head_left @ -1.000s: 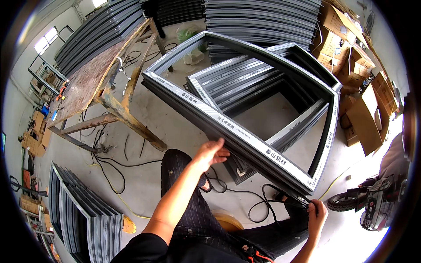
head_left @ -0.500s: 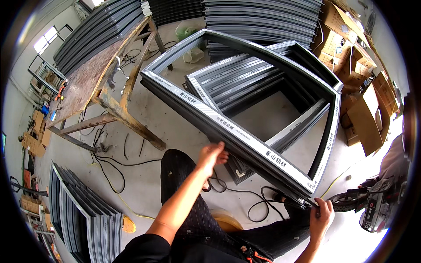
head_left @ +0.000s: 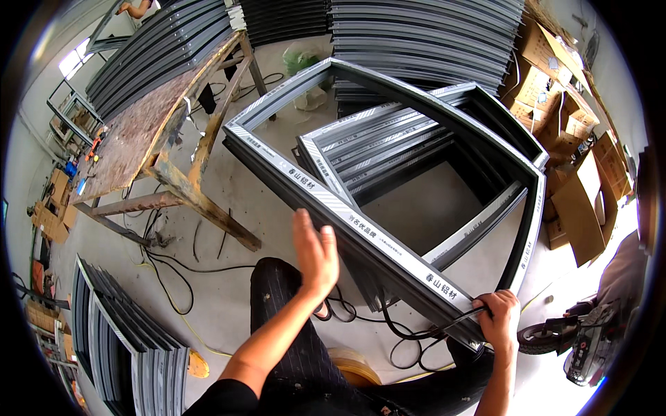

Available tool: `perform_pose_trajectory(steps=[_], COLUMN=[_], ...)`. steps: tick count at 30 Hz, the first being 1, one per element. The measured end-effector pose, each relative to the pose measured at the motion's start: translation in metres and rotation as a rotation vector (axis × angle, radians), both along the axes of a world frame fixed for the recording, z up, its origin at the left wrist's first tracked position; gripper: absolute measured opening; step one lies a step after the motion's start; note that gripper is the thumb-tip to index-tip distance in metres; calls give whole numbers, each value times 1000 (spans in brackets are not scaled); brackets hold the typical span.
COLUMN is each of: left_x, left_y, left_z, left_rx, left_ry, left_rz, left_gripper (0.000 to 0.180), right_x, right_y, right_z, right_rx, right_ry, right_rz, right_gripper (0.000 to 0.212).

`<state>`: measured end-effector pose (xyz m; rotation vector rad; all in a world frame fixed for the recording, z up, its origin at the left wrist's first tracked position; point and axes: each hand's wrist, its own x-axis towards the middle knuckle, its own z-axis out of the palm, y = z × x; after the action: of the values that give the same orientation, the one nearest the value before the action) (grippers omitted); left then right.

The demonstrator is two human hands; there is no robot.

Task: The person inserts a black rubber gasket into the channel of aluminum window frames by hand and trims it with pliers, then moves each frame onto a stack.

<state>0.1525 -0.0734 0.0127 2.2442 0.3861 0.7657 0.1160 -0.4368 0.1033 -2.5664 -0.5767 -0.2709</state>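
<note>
A grey and black metal window frame, with white printed film along its bars, lies tilted on top of other frames. My right hand is closed at its near right corner, around a thin black strip. This strip looks like a rubber seal and curves leftward below the frame's near bar. My left hand is held beside that near bar, fingers stretched out, holding nothing. Beneath, a second frame sits turned at an angle on the pile.
A worn workbench stands at left. Stacked frames are at lower left, more profiles at the back. Cardboard boxes and a wheel are at right. Black cables cross the floor. Another person's hand shows at top left.
My right hand has moved up onto the frame's corner, and the black strip now shows looping from it. My left hand has shifted left and its fingers have straightened. Another person's hand has appeared.
</note>
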Motion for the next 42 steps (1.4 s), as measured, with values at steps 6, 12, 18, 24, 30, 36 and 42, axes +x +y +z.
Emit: perform_pose_trajectory(steps=[6, 12, 18, 24, 30, 36, 42], left_x=[46, 89, 103, 15, 6, 27, 20], left_y=[-40, 5, 80, 44, 33, 46, 38], left_z=[-2, -13, -36, -44, -47, -48, -38], left_rx=[-146, -210, -187, -1014, -1203, -1115, -1107], left_ry=[-168, -169, -152, 227, 181, 251, 299], left_rz=[110, -21, 100, -259, -234, -169, -170], left_gripper=[74, 73, 47, 36, 39, 38, 39], right_x=[-5, -29, -64, -150, -197, -204, -204], right_y=[17, 81, 132, 109, 100, 101, 91], right_z=[-3, -8, 5, 11, -4, -23, -48], right_rx=[38, 8, 8, 160, 252, 469, 902], right_ry=[-44, -67, -45, 53, 128, 487, 754], right_rz=[-40, -122, -42, -219, -174, -170, -375], right_gripper=[10, 9, 36, 26, 15, 23, 9])
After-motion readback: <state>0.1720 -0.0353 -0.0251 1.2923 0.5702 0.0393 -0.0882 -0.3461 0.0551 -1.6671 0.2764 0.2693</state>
